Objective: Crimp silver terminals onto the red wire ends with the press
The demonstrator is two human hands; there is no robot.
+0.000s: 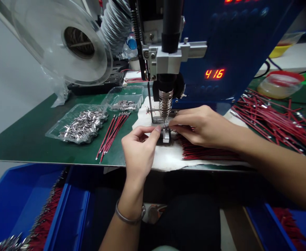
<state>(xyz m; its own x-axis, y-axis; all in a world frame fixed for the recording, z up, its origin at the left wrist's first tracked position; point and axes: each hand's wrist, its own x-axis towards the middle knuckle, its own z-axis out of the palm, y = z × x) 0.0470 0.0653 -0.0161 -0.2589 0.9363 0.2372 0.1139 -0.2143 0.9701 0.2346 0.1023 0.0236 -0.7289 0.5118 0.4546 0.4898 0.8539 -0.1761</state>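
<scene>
My left hand (142, 146) is at the left of a small metal fixture (166, 135), thumb and forefinger pinched together; whatever lies between the tips is too small to name. From the right, my right hand (201, 125) reaches to the same fixture, its fingertips also pinched and the thing in them hidden. Directly above stands the machine's head with a coiled spring (165, 104). Under my right hand lies a bundle of red and black wires (207, 152) on a white cloth (165, 162).
Left on the green table (32, 139) are a clear tray of metal terminals (83, 122), a smaller tray (125, 104) and several red wires (113, 134). More wires (278, 118) heap at right. The blue machine (213, 45) reads 416. Blue bins (74, 205) stand below the table edge.
</scene>
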